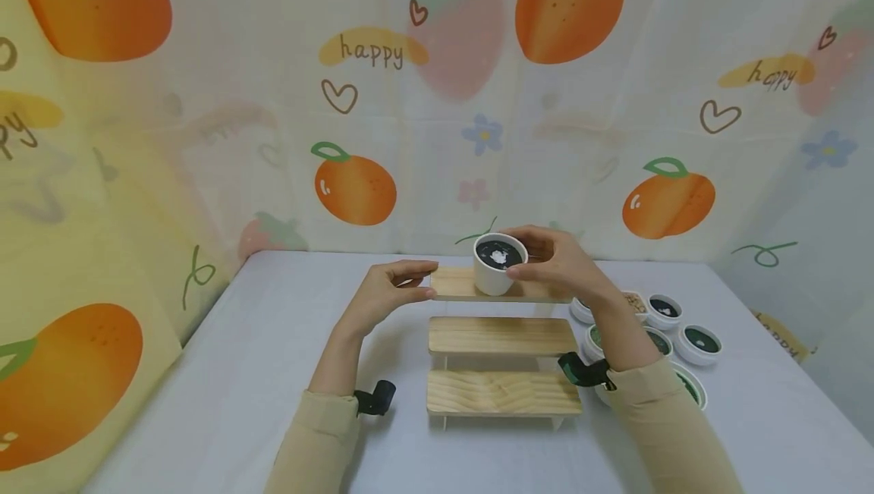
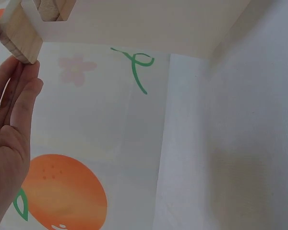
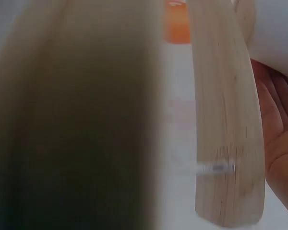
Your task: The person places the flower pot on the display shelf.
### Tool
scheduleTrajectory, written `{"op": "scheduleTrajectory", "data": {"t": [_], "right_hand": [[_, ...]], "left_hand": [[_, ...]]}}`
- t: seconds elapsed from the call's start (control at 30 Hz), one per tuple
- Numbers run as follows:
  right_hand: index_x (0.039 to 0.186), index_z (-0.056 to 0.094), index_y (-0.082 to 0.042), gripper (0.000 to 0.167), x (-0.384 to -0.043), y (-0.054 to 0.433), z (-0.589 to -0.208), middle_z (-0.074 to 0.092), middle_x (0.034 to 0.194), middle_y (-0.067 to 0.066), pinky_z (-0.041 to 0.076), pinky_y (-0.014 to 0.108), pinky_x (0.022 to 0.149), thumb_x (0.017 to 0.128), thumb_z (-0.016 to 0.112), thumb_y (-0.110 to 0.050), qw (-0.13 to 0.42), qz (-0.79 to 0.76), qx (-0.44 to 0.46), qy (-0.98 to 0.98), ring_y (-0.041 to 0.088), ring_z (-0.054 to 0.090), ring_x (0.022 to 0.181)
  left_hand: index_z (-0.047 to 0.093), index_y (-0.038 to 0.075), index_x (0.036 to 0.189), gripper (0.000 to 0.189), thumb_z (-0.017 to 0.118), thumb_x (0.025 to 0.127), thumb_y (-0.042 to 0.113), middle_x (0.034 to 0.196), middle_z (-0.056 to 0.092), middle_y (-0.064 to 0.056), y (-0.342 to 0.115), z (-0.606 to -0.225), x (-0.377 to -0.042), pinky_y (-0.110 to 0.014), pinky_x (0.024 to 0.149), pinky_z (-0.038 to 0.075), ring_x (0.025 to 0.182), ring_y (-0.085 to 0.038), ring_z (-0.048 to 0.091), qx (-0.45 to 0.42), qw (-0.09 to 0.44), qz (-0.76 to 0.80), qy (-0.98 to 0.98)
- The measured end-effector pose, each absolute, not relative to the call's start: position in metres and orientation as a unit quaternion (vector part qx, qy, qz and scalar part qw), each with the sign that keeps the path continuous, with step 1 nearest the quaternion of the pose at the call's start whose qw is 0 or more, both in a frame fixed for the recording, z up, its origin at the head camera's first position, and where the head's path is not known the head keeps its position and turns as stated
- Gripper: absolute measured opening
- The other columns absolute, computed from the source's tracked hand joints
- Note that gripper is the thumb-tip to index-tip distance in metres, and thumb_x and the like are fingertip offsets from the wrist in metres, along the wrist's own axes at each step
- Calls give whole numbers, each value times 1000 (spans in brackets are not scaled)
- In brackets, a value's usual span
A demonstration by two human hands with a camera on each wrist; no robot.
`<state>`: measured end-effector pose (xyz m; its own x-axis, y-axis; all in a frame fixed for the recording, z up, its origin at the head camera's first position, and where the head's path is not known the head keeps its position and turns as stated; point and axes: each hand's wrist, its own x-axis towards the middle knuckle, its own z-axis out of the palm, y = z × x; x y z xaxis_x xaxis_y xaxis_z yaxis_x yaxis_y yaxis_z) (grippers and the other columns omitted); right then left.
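Observation:
A wooden display stand of three tiers has its top shelf (image 1: 451,282) at the back and its lowest shelf (image 1: 504,394) nearest me. My left hand (image 1: 381,298) pinches the left end of the top shelf between thumb and fingers; the left wrist view shows the fingertips (image 2: 34,85) against the board's end. My right hand (image 1: 563,262) grips a white cup (image 1: 492,280) from its right side, thumb near the rim. Dark filling with a white patch on top fills the cup. It overlaps the middle of the top shelf, seen close beside the board (image 3: 225,120) in the right wrist view.
Several round white tubs with green or dark contents, such as a green-filled tub (image 1: 702,342), cluster right of the stand, partly behind my right forearm. A tub of tan bits (image 1: 635,302) stands among them. A printed fruit curtain (image 1: 437,137) hangs behind the white table (image 1: 225,403).

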<state>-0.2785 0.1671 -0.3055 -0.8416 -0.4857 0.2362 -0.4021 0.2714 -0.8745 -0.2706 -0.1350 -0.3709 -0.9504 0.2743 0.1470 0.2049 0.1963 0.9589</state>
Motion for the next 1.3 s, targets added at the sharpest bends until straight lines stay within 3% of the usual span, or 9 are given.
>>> {"op": "scheduleTrajectory", "data": {"t": [0.23, 0.47, 0.77, 1.07, 1.3], "right_hand": [[132, 61, -10, 55, -282, 145, -306, 68, 127, 12, 56, 22, 97, 81, 79, -15, 27, -528, -266, 806, 10, 69, 110], [132, 61, -15, 54, -283, 126, -307, 68, 128, 10, 54, 35, 104, 81, 80, -20, 31, -534, -249, 807, 23, 67, 117], [130, 63, -15, 52, -283, 112, -308, 69, 127, 9, 57, 32, 101, 81, 80, -20, 33, -539, -249, 804, 22, 69, 114], [132, 61, -17, 54, -284, 108, -313, 67, 130, 7, 52, 45, 109, 82, 80, -24, 39, -541, -236, 806, 24, 66, 120], [131, 61, -18, 51, -284, 107, -314, 66, 131, 6, 49, 47, 112, 83, 78, -25, 43, -547, -233, 803, 25, 63, 123]], "left_hand": [[70, 15, 123, 44, 82, 80, 19, 129, 69, -5, -134, -372, -272, -25, 108, 52, 128, -24, 61, 150, 25, 610, 778], [70, 15, 123, 44, 81, 81, 20, 130, 69, -4, -136, -372, -274, -29, 111, 52, 128, -24, 61, 159, 22, 603, 781], [71, 14, 122, 43, 82, 80, 18, 130, 69, -5, -135, -372, -274, -27, 111, 51, 129, -24, 61, 158, 25, 612, 774], [69, 7, 124, 46, 81, 80, 13, 129, 69, -12, -134, -372, -273, -30, 112, 50, 129, -27, 60, 171, 21, 620, 766], [68, 7, 125, 47, 81, 80, 14, 130, 68, -11, -134, -372, -273, -30, 112, 50, 129, -27, 60, 170, 22, 618, 767]]}}
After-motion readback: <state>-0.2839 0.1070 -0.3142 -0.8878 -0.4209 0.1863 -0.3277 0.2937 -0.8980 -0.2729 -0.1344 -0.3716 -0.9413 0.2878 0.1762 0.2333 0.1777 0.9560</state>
